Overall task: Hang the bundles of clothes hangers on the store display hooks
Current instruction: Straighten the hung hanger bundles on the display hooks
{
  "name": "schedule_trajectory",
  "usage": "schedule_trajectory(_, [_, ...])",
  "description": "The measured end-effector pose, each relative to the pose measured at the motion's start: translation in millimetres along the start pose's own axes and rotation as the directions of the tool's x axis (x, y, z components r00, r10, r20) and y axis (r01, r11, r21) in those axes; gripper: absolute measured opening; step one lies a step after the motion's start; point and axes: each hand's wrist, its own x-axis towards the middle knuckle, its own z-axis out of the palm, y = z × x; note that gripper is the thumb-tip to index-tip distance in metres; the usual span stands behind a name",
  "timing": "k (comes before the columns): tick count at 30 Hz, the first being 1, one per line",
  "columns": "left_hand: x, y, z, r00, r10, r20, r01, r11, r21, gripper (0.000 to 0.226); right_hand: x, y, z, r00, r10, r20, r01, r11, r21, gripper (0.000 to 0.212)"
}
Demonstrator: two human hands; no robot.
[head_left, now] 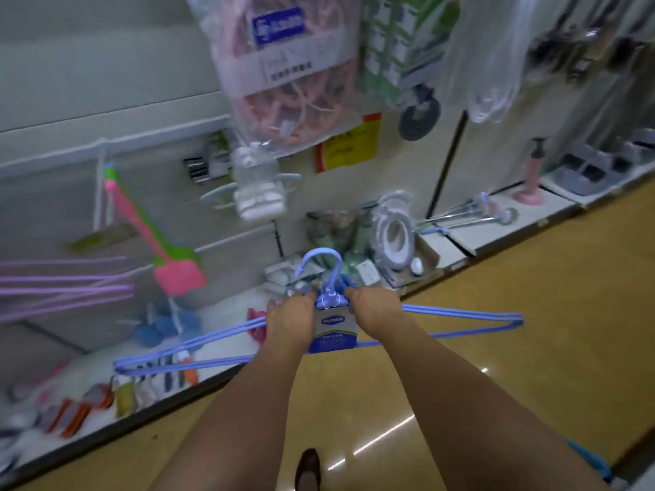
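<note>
You hold a bundle of blue plastic-coated wire clothes hangers out in front of you at the centre of the frame, above the edge of the low white display shelf. Your left hand grips the bundle just left of its neck, fingers curled around the wires. Your right hand grips it just right of the neck, fingers curled the same way. Between your hands hangs the bundle's white and blue paper label, and the blue hooks curve upward above your knuckles. The hanger arms spread wide toward lower left and right of centre. At the left edge of the frame a blurred bundle of purple hangers sticks out from the display wall. A pink and green plastic swatter hangs in the middle left.
</note>
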Motion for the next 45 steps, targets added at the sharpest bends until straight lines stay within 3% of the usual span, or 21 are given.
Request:
schedule_trajectory(6, [-53.5, -98.4, -2.5, 0.98, -0.196, 0.044, 0.2, 0.969, -0.143, 0.037, 7.7, -108.5, -11.4, 0.98, -0.201, -0.002, 0.199, 0.973, -0.118, 0.027])
schedule_trajectory(15, [-122.4, -246.9, -11.2, 0.941, -0.339, -0.01, 0.332, 0.927, -0.174, 0.03, 13.6, -272.2, -16.1, 0.931, -0.364, -0.016, 0.355, 0.917, -0.182, 0.024])
schedule_trajectory(27, [-225.2, -453.3, -9.9, 0.866, -0.498, -0.045, 0.494, 0.866, -0.076, 0.036, 3.4, -502.3, -0.8, 0.854, -0.52, -0.011, 0.506, 0.835, -0.215, 0.028])
schedule_trajectory(37, [-241.0, -554.0, 4.1, 0.804, -0.594, 0.029, 0.591, 0.792, -0.157, 0.032, 34.4, -607.1, 10.2, 0.802, -0.591, 0.085, 0.594, 0.774, -0.22, 0.027])
schedule_trajectory(45, [-194.4, -628.2, -12.2, 0.799, -0.601, 0.014, 0.594, 0.785, -0.174, 0.035, 100.9, -661.1, -8.6, 0.788, -0.61, 0.081, 0.611, 0.761, -0.22, 0.03])
